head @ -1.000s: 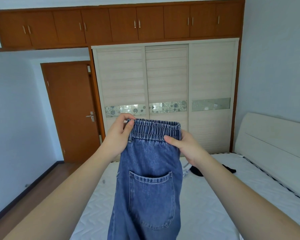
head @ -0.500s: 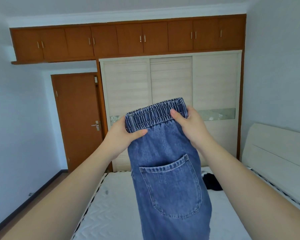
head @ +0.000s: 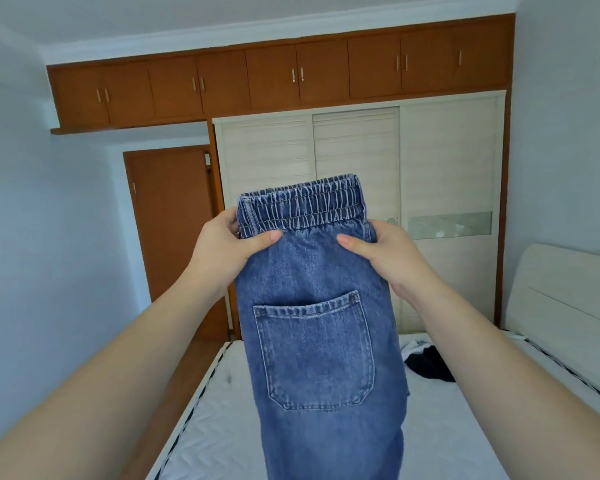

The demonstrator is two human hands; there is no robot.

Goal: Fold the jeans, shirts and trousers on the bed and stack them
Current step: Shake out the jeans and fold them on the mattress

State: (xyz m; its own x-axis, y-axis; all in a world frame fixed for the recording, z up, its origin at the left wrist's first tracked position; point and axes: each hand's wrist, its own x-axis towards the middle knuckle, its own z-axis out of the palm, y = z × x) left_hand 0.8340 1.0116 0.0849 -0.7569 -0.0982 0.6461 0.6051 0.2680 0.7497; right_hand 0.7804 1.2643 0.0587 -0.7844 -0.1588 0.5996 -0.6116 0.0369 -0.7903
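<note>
The person holds a pair of blue jeans [head: 321,327] up in the air over the bed [head: 229,441], arms stretched forward, with the elastic waistband at the top and one back pocket [head: 314,351] facing them. The jeans look folded lengthwise, one leg over the other, and hang straight down past the bottom edge of the view, so where the legs end cannot be seen. The left hand [head: 224,252] has a grip on the left edge just under the waistband: its thumb lies flat across the front of the denim, pointing inward, while its fingers curl round behind the cloth, pinching it. The right hand [head: 392,258] mirrors this on the right edge, thumb pressed on the front, pointing toward the other thumb, fingers wrapped out of sight behind. The two thumbs are well apart, with the denim smooth between them. Below and behind the jeans the bed has a white quilted mattress with a dark striped edge. A dark garment [head: 428,367] lies crumpled on the mattress near the right forearm, with a bit of white cloth [head: 411,346] beside it. A pale headboard [head: 565,299] stands at the right, and beyond the bed are a cream sliding wardrobe [head: 357,161], brown upper cupboards [head: 278,77] and a brown door [head: 174,230].
</note>
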